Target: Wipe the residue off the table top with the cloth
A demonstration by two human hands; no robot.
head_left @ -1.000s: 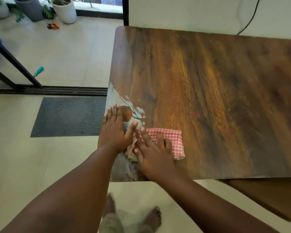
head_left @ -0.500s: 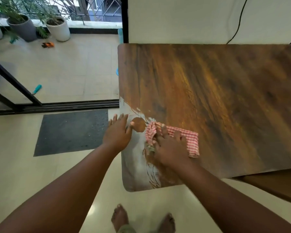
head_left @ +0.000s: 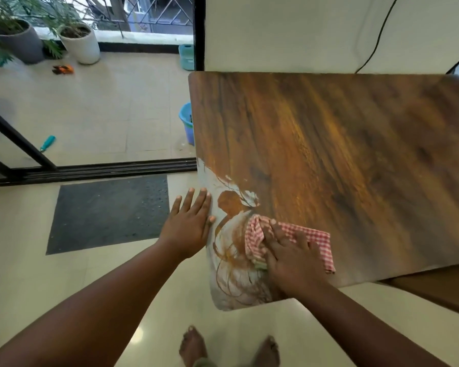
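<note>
The red-and-white checked cloth [head_left: 306, 238] lies bunched on the near left part of the dark wood-grain tabletop [head_left: 342, 154], at the edge of the pale, smeared residue patch [head_left: 231, 282] that covers that corner. The right hand [head_left: 289, 258] presses down on the cloth with fingers spread over it and slightly bent; whether they pinch a fold or just bear flat on it is hard to tell, so I cannot call that grip closed or open. Weight on top of the cloth likely keeps it from sliding free while it scrubs. The left hand [head_left: 190, 223] lies flat and open, fingers straight, at the tabletop's left edge just beside the residue, probably bracing the body or steadying the tabletop. Brown swirl marks run through the patch. No brand, label or writing is readable anywhere.
</note>
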